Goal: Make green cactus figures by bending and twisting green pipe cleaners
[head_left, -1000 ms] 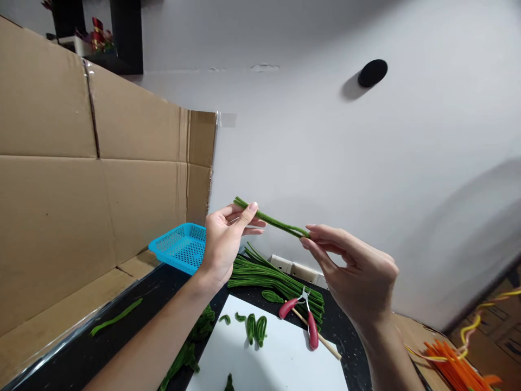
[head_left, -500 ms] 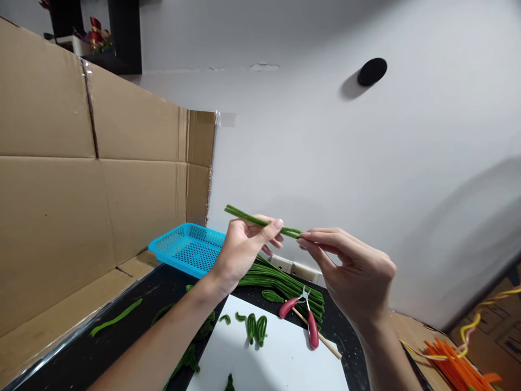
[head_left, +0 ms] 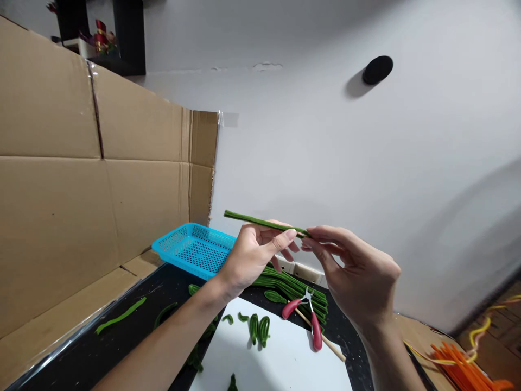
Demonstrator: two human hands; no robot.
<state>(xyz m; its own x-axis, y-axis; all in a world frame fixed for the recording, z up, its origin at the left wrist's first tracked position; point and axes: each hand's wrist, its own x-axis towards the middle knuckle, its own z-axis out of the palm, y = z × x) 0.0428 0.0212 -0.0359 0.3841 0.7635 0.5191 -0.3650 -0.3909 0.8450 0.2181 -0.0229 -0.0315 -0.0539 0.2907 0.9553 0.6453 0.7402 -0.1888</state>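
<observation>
You hold a pair of fuzzy green strands (head_left: pixel 246 218) up in front of the pale wall (head_left: pixel 325 152), above the work surface. Your left hand (head_left: pixel 253 251) steadies them between thumb and fingers, the other fingers loosely spread below; your right hand (head_left: pixel 360 266) pinches the right end between thumb and fingertips, hiding whether the strands join there. Gripped at two places, they probably stay straight and side by side, their left ends sticking out free.

Below, a white board (head_left: pixel 268 369) likely gives small pieces a clean backing: two green loops (head_left: pixel 264 330) lie near its far edge. The red-handled pliers (head_left: pixel 316 328) rest across its far right corner with jaws apart, beside a wooden stick (head_left: pixel 331 349), perhaps left there for easy reach. Behind them lies a bundle of green strands (head_left: pixel 277 279).

The blue basket (head_left: pixel 177 262) stands by the cardboard screen (head_left: pixel 146 206); its holed floor shows, but your left hand covers one corner, so you cannot tell everything it holds. On the shelf (head_left: pixel 133 38), a white container (head_left: pixel 86 48) stands beside red items too small to name.
</observation>
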